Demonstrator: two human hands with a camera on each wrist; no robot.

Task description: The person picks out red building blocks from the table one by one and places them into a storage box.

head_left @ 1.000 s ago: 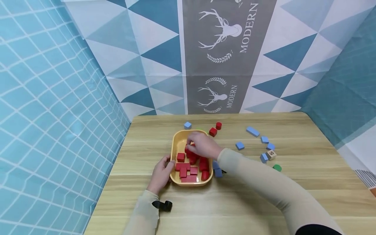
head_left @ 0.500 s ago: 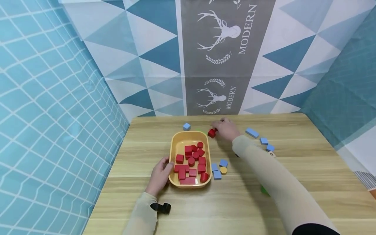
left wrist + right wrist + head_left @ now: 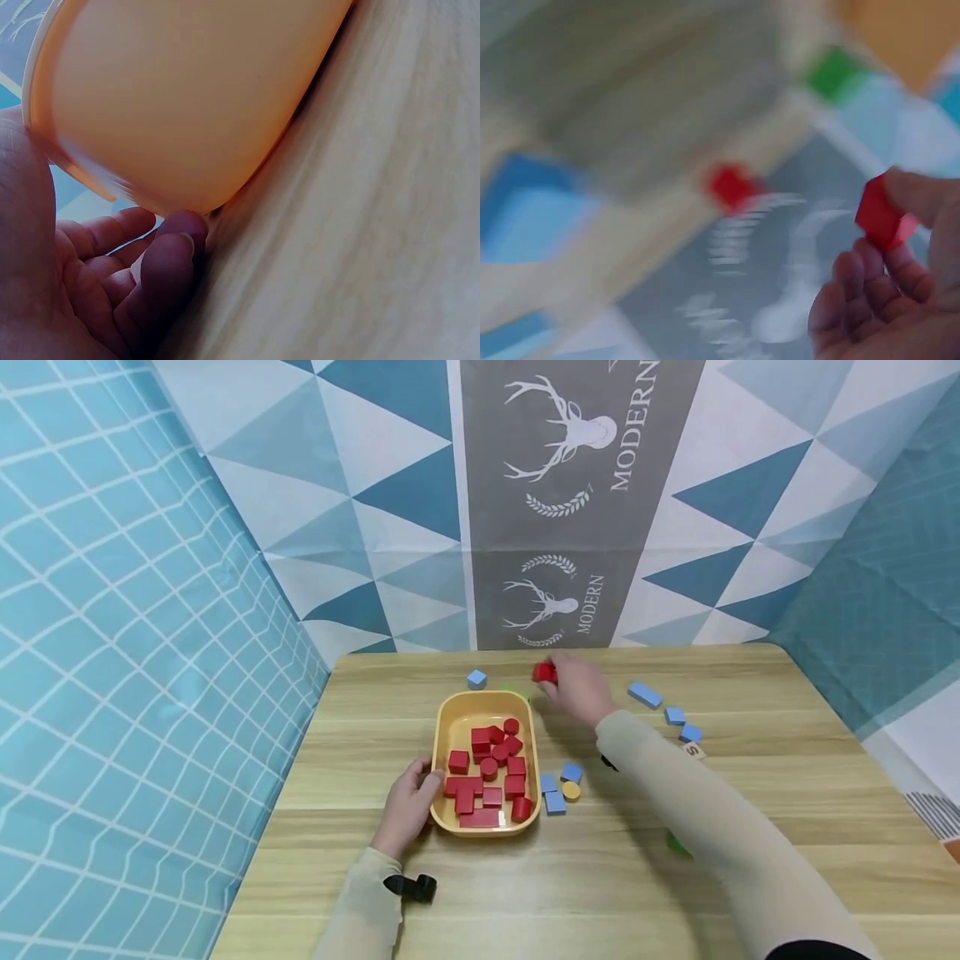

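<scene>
My left hand grips the near left side of a yellow plastic tray, thumb at the rim. In the left wrist view its curled fingers touch the tray's outer wall low down by the table. Several red blocks, among them cubes and cylinders, lie inside the tray. Near the table's back edge my right hand pinches a red block between thumb and fingers, lifted off the table. A second red piece lies blurred on the table beyond it.
Blue blocks and a yellow disc lie right of the tray. More blue blocks and a letter block stand farther right. One blue block sits behind the tray. A green piece is partly under the right forearm.
My right hand has moved from above the tray to the back of the table and picked up a red block there. The left hand stays on the tray.
</scene>
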